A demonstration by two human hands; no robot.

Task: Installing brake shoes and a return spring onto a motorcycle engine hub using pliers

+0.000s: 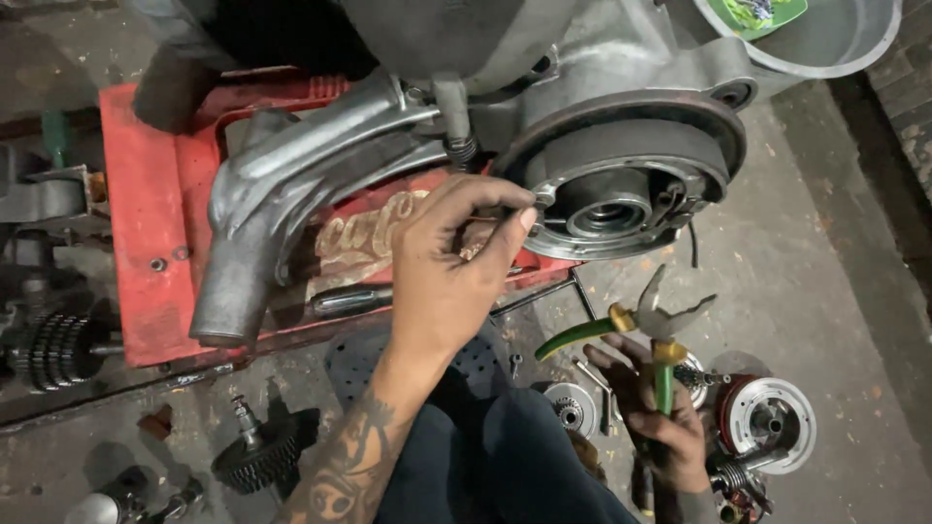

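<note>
Tattooed left hand point(442, 267) pinching small part, hard to make out, at engine casing point(621, 184), right hand point(660, 417) gripping green-handled pliers point(646, 335)

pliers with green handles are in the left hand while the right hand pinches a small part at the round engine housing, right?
Hands are swapped. In the head view the right hand holds the green-handled pliers, and the left hand pinches the small part at the round engine housing.
</note>
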